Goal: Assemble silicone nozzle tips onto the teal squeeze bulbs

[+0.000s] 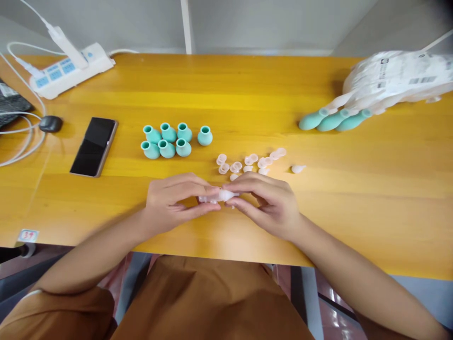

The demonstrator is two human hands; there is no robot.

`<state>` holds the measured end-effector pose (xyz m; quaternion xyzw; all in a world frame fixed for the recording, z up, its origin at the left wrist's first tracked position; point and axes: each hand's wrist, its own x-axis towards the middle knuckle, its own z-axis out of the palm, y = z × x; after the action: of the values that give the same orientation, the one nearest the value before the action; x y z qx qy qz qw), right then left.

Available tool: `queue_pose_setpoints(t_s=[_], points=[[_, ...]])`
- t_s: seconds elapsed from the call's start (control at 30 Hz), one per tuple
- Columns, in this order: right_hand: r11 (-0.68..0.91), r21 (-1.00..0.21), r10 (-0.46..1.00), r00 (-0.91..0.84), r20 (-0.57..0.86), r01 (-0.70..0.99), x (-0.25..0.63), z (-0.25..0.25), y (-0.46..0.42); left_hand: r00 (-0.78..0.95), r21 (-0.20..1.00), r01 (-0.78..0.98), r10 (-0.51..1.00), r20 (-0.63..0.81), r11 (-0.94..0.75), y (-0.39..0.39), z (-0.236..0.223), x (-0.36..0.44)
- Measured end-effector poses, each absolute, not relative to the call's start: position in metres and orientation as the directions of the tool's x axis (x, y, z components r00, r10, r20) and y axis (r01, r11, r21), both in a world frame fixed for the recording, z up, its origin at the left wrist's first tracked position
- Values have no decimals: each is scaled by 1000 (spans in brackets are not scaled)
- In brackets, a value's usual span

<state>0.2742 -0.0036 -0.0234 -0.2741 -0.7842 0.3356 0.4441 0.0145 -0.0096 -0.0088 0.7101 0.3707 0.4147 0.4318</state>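
Note:
Near the table's front edge, my left hand (173, 199) pinches a translucent plastic piece (205, 199) between thumb and fingers. My right hand (271, 200) pinches a whitish pointed nozzle tip (227, 194), which meets the translucent piece end to end; whether they are joined I cannot tell. Just beyond my fingers lie several small translucent nozzle tips (236, 166), in a loose group. A single nozzle tip (298, 168) rests apart to the right. Several teal rubber bulbs (166, 148) stand with their open necks up, one bulb (205, 136) slightly apart from the others.
Three teal bulbs with translucent nozzles (331, 122) lie by a white plastic bag (399, 75) at the back right. A phone (94, 147), a black mouse-like object (51, 123), cables and a power strip (72, 71) occupy the left. A grey partition (255, 28) borders the table's back.

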Motion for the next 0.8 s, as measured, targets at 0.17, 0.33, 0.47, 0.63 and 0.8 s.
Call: queue_pose_setpoints(t_s=[0.17,0.33,0.47,0.63,0.8], points=[[794,-573,584,-513,629,203,280,-24,-3,393,929,137,879,269,-345,-12,-9,15],[854,-430,517,-567,642,291,285,-24,-4,380,946,118,894,239,-303,-14,-13,15],[787,-576,591,-532,606,219,282,-22,-5,384,938,139,891,243,-316,-13,-16,16],[493,-870,781,-449,434,16,275,-23,-7,385,881,136,844,374,-452,-12,-19,16],[-23,-974,886,-455,84,-226,267,-27,-11,395,767,104,734,552,-633,-10,-23,15]])
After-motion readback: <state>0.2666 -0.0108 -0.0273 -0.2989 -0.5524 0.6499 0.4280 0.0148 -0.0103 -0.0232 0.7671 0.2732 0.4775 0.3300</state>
